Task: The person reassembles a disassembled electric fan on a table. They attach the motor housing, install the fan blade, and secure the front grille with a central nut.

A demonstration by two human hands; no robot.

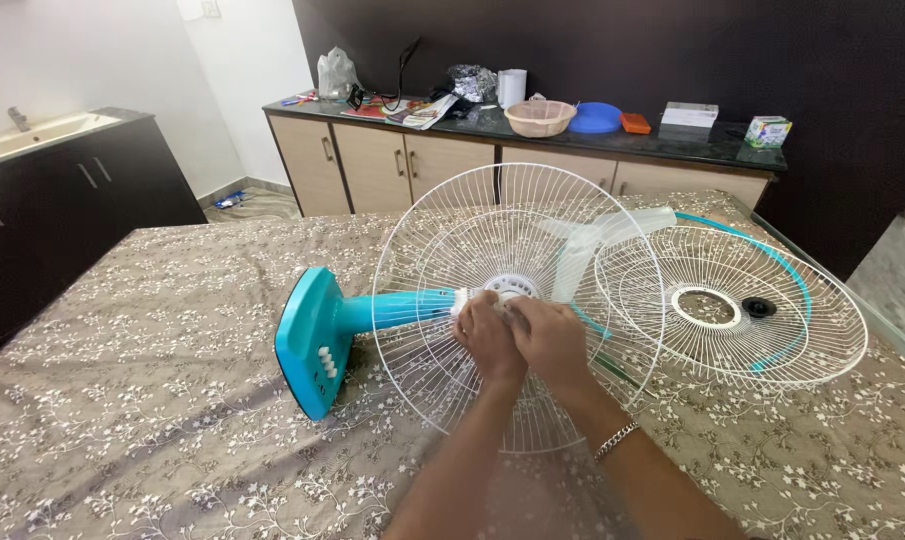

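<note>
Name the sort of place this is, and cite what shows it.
Probably a home dining room: a cloth-covered table with a table fan in pieces on it, a cluttered sideboard and a sink.

I see bright, even daylight with soft shadows, wide-angle bowing at the edges, and slight motion blur near frame bottom.

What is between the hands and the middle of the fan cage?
Nothing visible. Both the left hand and right hand already touch the hub of the upright wire fan guard. The other guard lies flat to the right.
</note>
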